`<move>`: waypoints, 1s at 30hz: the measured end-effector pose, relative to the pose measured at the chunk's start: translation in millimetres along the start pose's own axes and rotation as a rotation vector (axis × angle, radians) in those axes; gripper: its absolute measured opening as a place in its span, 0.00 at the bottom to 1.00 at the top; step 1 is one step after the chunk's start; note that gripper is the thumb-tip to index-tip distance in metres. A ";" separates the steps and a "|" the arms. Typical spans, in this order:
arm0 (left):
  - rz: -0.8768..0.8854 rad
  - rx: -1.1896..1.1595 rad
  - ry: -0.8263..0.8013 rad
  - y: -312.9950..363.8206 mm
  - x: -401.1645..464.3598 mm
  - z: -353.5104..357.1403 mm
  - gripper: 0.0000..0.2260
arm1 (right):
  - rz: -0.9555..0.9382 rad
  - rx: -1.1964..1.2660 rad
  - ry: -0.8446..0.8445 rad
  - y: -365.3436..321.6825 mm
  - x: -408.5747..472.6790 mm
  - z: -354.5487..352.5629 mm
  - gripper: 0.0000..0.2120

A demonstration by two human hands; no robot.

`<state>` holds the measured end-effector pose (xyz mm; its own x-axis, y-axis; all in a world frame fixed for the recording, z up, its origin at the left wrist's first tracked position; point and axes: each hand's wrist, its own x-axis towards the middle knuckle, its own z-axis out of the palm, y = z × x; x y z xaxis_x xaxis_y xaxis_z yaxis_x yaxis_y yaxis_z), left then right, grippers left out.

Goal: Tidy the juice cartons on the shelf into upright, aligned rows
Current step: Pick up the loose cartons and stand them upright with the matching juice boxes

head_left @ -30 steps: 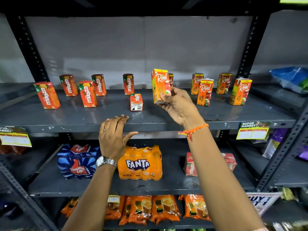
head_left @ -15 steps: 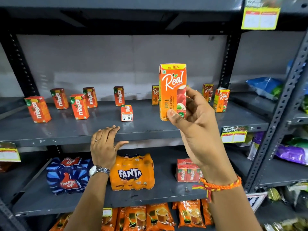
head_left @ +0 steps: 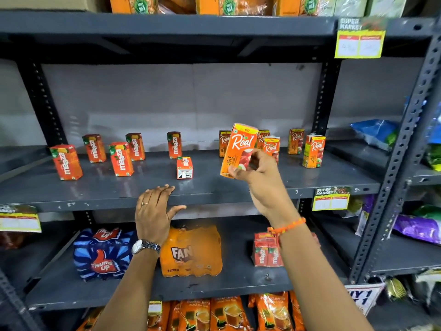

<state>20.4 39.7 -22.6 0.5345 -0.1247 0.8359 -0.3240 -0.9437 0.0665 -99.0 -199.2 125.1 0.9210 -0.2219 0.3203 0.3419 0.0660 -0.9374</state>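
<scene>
Grey painted steel is most of what you're looking at: a dark slotted-angle rack with the middle metal shelf (head_left: 143, 187) running across the frame and a pale grey wall behind it. Your left hand (head_left: 155, 211) lies flat on that shelf's front edge, fingers (head_left: 162, 189) straight and close together, thumb spread out below the lip, holding nothing. Your right hand (head_left: 260, 177) is pinching the orange "Real" apple juice carton (head_left: 238, 149) by its lower end, thumb at the bottom front corner and the other fingers curled round the right side. The carton is tilted, top leaning right, held just above the shelf in front of the other Real cartons.

Five upright red Maaza cartons (head_left: 119, 158) stand loosely scattered on the left half, not in a line, and one small red Maaza carton (head_left: 184, 167) lies tipped with its base facing you near the middle. Four or so upright Real cartons (head_left: 313, 151) sit behind and to the right of your hand.

Below are a blue Thums Up multipack (head_left: 102, 254), an orange Fanta multipack (head_left: 191, 252) and a small red Maaza pack (head_left: 265, 252). A yellow price tag (head_left: 330, 199) hangs off the shelf edge.
</scene>
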 end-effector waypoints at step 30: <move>-0.011 -0.016 -0.020 0.5 0.9 -0.3 0.30 | 0.031 -0.722 0.254 95.3 146.0 -2.3 0.39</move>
<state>20.5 39.1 -21.6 0.5536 -0.1201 0.8241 -0.3305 -0.9400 0.0850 67.6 -227.5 82.2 0.8267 -0.4532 0.3334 0.0292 -0.5571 -0.8299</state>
